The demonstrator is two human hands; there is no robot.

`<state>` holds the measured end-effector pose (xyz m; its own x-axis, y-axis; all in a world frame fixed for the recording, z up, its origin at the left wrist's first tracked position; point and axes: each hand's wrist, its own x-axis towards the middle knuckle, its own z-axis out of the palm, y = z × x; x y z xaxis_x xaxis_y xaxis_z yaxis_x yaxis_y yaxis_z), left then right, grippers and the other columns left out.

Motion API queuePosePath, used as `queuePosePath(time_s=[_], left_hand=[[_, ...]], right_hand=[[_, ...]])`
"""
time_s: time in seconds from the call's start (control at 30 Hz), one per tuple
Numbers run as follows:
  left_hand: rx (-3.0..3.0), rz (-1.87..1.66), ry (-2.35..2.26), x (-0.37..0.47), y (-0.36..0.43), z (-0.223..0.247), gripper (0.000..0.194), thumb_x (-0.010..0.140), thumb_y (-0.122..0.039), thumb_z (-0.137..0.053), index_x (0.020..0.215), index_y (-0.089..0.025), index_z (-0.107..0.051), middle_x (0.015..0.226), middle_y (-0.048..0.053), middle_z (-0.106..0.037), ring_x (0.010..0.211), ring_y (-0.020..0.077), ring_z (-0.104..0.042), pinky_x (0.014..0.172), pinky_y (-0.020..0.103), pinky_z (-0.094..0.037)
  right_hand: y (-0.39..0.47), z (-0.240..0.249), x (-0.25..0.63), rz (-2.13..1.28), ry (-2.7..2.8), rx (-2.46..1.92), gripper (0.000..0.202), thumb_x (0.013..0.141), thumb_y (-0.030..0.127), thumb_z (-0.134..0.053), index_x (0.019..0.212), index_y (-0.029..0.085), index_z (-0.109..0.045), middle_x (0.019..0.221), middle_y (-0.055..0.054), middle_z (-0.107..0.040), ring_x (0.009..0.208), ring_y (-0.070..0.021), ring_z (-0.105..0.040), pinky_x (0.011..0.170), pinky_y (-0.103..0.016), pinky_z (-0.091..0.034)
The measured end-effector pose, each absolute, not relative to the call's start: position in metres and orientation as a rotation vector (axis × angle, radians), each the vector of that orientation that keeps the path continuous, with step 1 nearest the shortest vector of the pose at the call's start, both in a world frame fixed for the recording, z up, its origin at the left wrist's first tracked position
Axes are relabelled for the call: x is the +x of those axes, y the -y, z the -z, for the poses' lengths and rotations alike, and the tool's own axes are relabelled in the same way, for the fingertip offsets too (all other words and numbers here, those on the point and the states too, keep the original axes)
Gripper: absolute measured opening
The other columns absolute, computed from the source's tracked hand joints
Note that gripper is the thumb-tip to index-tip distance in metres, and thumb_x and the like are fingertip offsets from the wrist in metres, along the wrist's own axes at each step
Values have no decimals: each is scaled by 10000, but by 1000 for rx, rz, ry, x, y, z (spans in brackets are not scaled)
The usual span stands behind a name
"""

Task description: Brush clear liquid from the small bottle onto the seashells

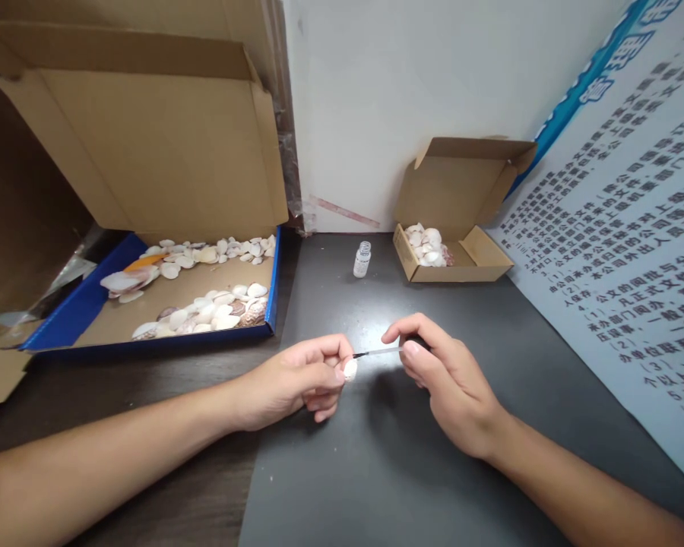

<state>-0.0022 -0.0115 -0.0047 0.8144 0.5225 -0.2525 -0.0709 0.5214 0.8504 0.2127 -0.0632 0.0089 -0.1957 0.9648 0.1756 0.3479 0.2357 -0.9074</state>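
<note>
Between the thumb and fingers of my left hand (296, 382) is a small white seashell (349, 370). My right hand (448, 376) is closed around the dark cap of a thin applicator brush (383, 351). Its dark bristle tip lies at the shell's upper edge; whether it touches the shell or my fingertip I cannot tell. Beyond my hands, a small clear bottle (362, 260) with a white label stands uncapped and upright on the dark grey mat (319, 486).
At the left, an open blue-edged cardboard box (270, 292) holds many seashells (205, 311). A smaller open cardboard box (461, 272) with white shells (427, 245) stands at the back right. A white wall panel (410, 83) rises behind, and a printed poster (621, 228) slants along the right.
</note>
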Motion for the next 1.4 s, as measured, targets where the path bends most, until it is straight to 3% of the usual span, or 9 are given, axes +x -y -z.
queuePosePath(time_s=[0.33,0.5,0.73,0.9,1.07,1.27,1.4], left_hand=[[993,-372,-517,-2,12,5,209,824,-320,-656,821,-198,-486,573,-93,-329,475,68,-283,514,220,-355],[985,-378,-533,-3,12,5,205,828,-311,-650,822,-198,-479,589,-86,-352,478,67,-299,519,222,-346],[963,-385,-522,-2,12,3,206,847,-314,-649,838,-200,-478,612,-84,-349,492,66,-309,522,218,-354],[946,-402,-492,-1,12,4,166,878,-281,-623,855,-198,-481,590,-92,-332,485,63,-285,520,209,-362],[894,-397,-495,-2,11,2,128,883,-250,-588,858,-198,-475,574,-90,-328,483,69,-275,523,207,-362],[879,-390,-492,-3,10,2,97,882,-223,-567,859,-192,-478,577,-86,-341,483,68,-294,534,209,-370],[886,-392,-479,-3,9,2,87,884,-210,-552,856,-191,-472,578,-83,-360,478,64,-318,536,209,-387]], right_hand=[[62,-12,211,-907,1747,-1289,120,964,236,-414,960,215,-533,554,85,-344,479,-124,-348,478,-248,-276],[66,-9,214,-1005,1711,-1103,171,984,260,-376,981,221,-543,577,80,-315,490,-125,-301,490,-258,-278],[63,-11,210,-906,1708,-1215,79,958,230,-461,932,222,-535,616,67,-402,517,-119,-371,494,-245,-306],[64,-7,212,-954,1628,-1155,197,1029,318,-372,979,238,-545,581,81,-307,491,-123,-300,474,-249,-274],[63,-10,210,-901,1771,-1266,131,986,288,-471,921,221,-563,598,61,-412,511,-122,-380,495,-250,-310],[65,-8,212,-953,1730,-1176,248,1034,370,-376,1027,220,-573,571,73,-343,488,-128,-333,486,-259,-283],[65,-12,211,-913,1792,-1199,209,1025,338,-416,913,220,-546,577,81,-340,484,-110,-313,482,-247,-274]])
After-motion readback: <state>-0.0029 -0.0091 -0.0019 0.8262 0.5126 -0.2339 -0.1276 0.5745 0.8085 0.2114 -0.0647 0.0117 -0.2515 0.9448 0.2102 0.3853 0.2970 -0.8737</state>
